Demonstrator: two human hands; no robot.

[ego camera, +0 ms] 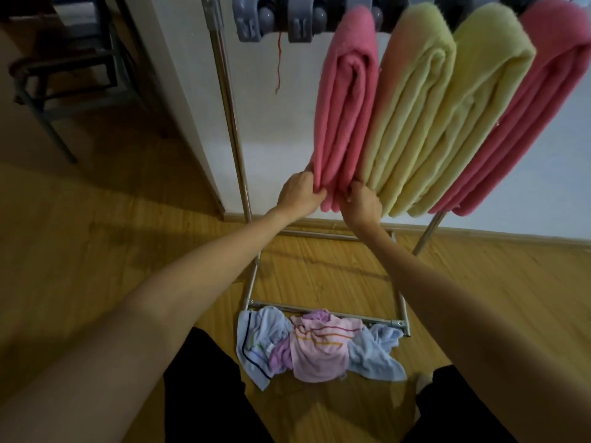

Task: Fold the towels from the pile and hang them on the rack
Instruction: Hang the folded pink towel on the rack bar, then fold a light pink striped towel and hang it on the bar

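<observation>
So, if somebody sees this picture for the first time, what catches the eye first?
Four folded towels on the rack: pink, yellow, yellow, pink. The left hand and right hand pinch the bottom of the left pink towel. Below, a crumpled pile lies on the wooden floor.

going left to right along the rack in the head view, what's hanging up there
grey clips → pink towel, gripped at its bottom by left hand and right hand → yellow towel → second yellow towel → second pink towel

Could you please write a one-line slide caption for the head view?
Both hands, left and right, pinch the leftmost pink towel's lower edge on the rack; unfolded pile below.
</observation>
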